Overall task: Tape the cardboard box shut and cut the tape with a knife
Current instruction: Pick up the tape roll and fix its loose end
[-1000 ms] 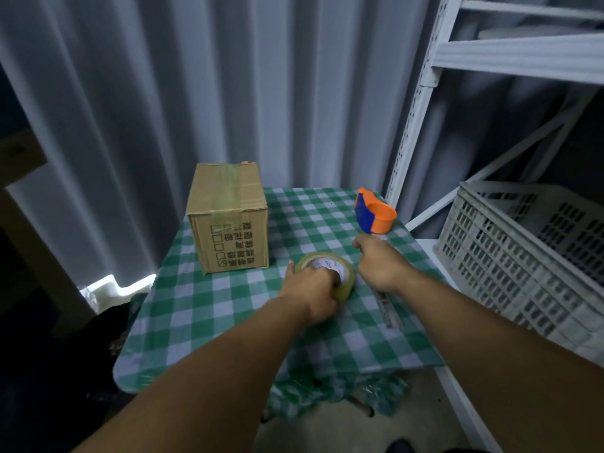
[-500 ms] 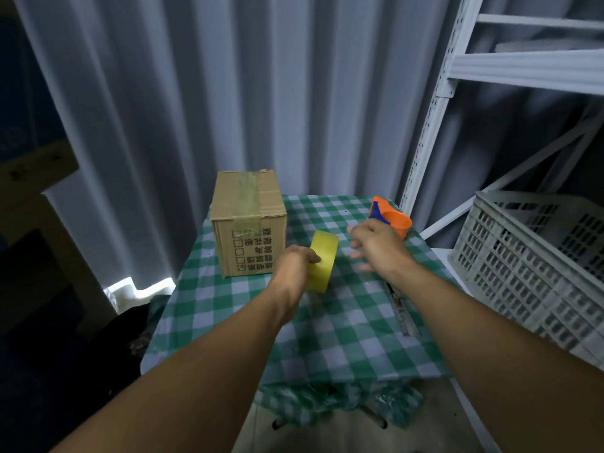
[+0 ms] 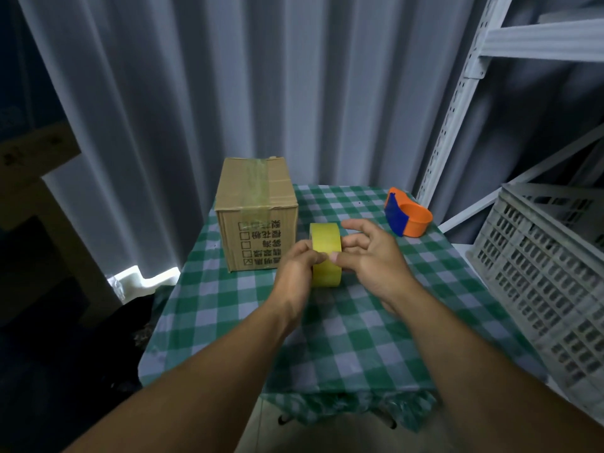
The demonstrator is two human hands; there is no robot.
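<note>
Both hands on the tape roll, above the checked counter

The left hand (image 3: 295, 268) grips the yellow roll of tape (image 3: 326, 255) on edge; right hand (image 3: 369, 259) fingers (image 3: 335, 256) pinch its face, beside the taped brown cardboard box (image 3: 256, 214).

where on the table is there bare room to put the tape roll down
Free: the checked cloth near the front edge, and between the cardboard box and orange dispenser. Crowded: mid-table, where both hands hold the tape roll.
</note>
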